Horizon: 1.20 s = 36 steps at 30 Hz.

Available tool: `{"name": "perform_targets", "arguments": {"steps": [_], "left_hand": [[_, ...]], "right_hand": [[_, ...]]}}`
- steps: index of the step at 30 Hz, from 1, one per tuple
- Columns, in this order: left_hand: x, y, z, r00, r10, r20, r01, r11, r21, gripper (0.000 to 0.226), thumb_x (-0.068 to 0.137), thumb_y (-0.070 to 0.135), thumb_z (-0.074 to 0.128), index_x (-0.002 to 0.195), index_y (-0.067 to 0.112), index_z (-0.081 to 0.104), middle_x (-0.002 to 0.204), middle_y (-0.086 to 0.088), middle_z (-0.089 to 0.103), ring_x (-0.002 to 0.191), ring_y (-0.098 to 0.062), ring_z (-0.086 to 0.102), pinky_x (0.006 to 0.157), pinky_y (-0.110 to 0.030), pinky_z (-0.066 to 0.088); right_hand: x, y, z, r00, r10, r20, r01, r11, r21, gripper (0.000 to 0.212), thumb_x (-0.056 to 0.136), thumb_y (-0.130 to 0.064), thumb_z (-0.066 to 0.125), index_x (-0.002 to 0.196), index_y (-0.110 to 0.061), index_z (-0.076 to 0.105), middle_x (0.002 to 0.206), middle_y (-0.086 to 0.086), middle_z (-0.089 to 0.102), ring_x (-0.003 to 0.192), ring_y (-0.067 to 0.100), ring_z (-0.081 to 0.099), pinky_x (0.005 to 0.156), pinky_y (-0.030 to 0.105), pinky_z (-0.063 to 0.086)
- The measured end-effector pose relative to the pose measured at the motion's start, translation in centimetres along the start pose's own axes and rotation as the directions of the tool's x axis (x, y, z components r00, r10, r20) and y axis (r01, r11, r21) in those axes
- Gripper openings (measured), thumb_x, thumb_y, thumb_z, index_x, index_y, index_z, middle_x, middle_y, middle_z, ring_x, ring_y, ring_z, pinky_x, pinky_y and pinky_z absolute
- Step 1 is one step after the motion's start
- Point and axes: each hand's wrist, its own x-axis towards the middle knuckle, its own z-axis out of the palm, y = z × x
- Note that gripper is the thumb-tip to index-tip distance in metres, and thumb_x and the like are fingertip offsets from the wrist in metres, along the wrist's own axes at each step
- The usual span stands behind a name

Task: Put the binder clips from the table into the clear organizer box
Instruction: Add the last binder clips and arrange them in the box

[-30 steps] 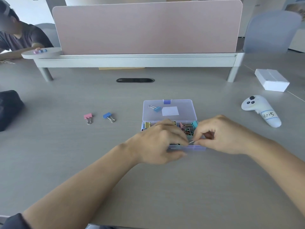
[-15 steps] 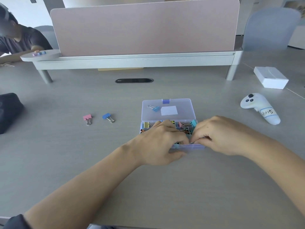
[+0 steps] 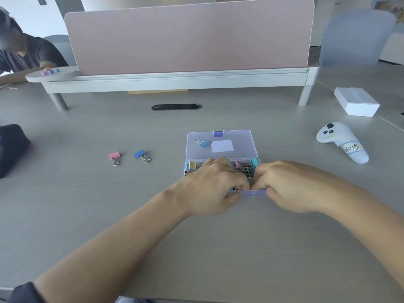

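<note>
The clear organizer box [image 3: 253,192] sits mid-table with its lid [image 3: 220,145] folded back flat. Several coloured binder clips fill its compartments. My left hand [image 3: 209,186] and my right hand [image 3: 290,186] are both over the box, knuckles almost touching. On each hand the fingers curl down inside and the thumb lies against the front wall, hiding the fingertips. A light blue clip [image 3: 204,143] shows at the lid. A pink binder clip [image 3: 114,157] and a blue binder clip [image 3: 141,155] lie on the table left of the box.
A white controller [image 3: 341,142] and a white carton [image 3: 356,101] lie to the right. A black bag [image 3: 11,147] sits at the left edge. A pink divider screen [image 3: 190,36] on a grey shelf crosses the back, and another person sits behind it on the left.
My right hand pinched a clip's wire handle above the box; now both hands have sunk lower onto the box and closed together, and the wire no longer shows.
</note>
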Motion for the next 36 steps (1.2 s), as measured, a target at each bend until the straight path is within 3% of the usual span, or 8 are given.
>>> {"name": "perform_targets", "arguments": {"steps": [6, 12, 16, 20, 26, 31, 34, 36], "left_hand": [[0.0, -0.3, 0.3, 0.998, 0.052, -0.027, -0.053, 0.998, -0.038, 0.012, 0.082, 0.015, 0.066, 0.093, 0.017, 0.071, 0.085, 0.008, 0.068, 0.082, -0.014, 0.053, 0.079, -0.017, 0.036], [-0.7, -1.2, 0.5, 0.997, 0.035, -0.071, -0.037, 0.999, -0.022, 0.017, 0.081, 0.021, 0.068, 0.097, 0.026, 0.071, 0.085, 0.016, 0.066, 0.098, -0.014, 0.051, 0.087, -0.037, 0.042], [-0.4, -0.9, 0.5, 0.996, 0.045, -0.076, -0.043, 0.999, 0.027, 0.017, 0.078, 0.023, 0.07, 0.095, 0.027, 0.07, 0.082, 0.016, 0.065, 0.103, -0.013, 0.047, 0.091, -0.039, 0.039], [-0.3, -0.8, 0.4, 0.996, 0.048, -0.074, -0.045, 0.998, 0.034, 0.019, 0.077, 0.022, 0.072, 0.095, 0.027, 0.07, 0.083, 0.017, 0.066, 0.103, -0.014, 0.051, 0.09, -0.041, 0.041], [-0.5, -1.1, -0.3, 0.997, 0.02, -0.072, -0.026, 0.996, -0.085, 0.02, 0.079, 0.029, 0.073, 0.098, 0.026, 0.071, 0.09, 0.015, 0.067, 0.092, -0.008, 0.055, 0.087, -0.037, 0.043], [-2.0, -3.9, -4.3, 0.97, -0.212, -0.118, 0.177, 0.952, -0.25, 0.02, 0.08, 0.03, 0.074, 0.098, 0.021, 0.074, 0.096, 0.015, 0.07, 0.095, -0.003, 0.059, 0.086, -0.024, 0.046], [-4.1, -5.8, -5.3, 0.947, -0.318, -0.036, 0.298, 0.917, -0.266, 0.019, 0.077, 0.035, 0.075, 0.094, 0.028, 0.074, 0.093, 0.019, 0.069, 0.097, -0.007, 0.061, 0.087, -0.031, 0.048], [-5.1, -6.2, -5.3, 0.938, -0.345, 0.012, 0.332, 0.892, -0.307, 0.019, 0.074, 0.04, 0.074, 0.09, 0.03, 0.074, 0.092, 0.021, 0.069, 0.098, -0.009, 0.062, 0.087, -0.032, 0.048]], "right_hand": [[0.1, 0.2, 0.2, 1.0, 0.003, -0.018, -0.003, 1.0, 0.006, 0.04, 0.087, -0.009, 0.037, 0.101, -0.035, 0.065, 0.085, -0.015, 0.043, 0.077, 0.011, 0.045, 0.059, 0.029, 0.036], [0.1, 0.0, 0.0, 1.0, 0.009, -0.024, -0.008, 1.0, 0.021, 0.048, 0.086, -0.011, 0.037, 0.11, -0.041, 0.065, 0.093, -0.013, 0.052, 0.086, 0.014, 0.05, 0.07, 0.034, 0.048], [0.2, 0.1, 0.1, 0.998, 0.036, -0.056, -0.034, 0.999, 0.029, 0.045, 0.077, -0.017, 0.035, 0.097, -0.044, 0.065, 0.08, -0.008, 0.057, 0.076, 0.019, 0.056, 0.064, 0.04, 0.052], [-0.2, -0.7, -0.3, 0.996, 0.062, -0.07, -0.058, 0.996, 0.064, 0.035, 0.079, -0.012, 0.04, 0.065, -0.039, 0.057, 0.06, -0.002, 0.047, 0.055, 0.015, 0.043, 0.055, 0.037, 0.044], [0.1, -0.4, 0.0, 0.986, 0.079, -0.148, -0.071, 0.996, 0.056, 0.038, 0.083, -0.019, 0.041, 0.103, -0.041, 0.065, 0.097, -0.013, 0.069, 0.08, 0.014, 0.058, 0.07, 0.032, 0.052], [0.4, 0.1, 0.3, 0.957, 0.059, -0.283, -0.039, 0.996, 0.076, 0.036, 0.083, -0.015, 0.042, 0.1, -0.033, 0.068, 0.099, -0.019, 0.069, 0.086, 0.011, 0.06, 0.074, 0.03, 0.051], [1.0, 0.2, 0.8, 0.917, 0.025, -0.398, 0.034, 0.99, 0.14, 0.034, 0.083, -0.016, 0.044, 0.095, -0.031, 0.073, 0.093, -0.02, 0.068, 0.069, -0.002, 0.049, 0.067, 0.027, 0.044], [1.5, -0.2, 1.1, 0.884, -0.012, -0.468, 0.113, 0.975, 0.19, 0.034, 0.082, -0.02, 0.044, 0.094, -0.029, 0.074, 0.09, -0.018, 0.067, 0.075, 0.002, 0.053, 0.069, 0.028, 0.046]]}}
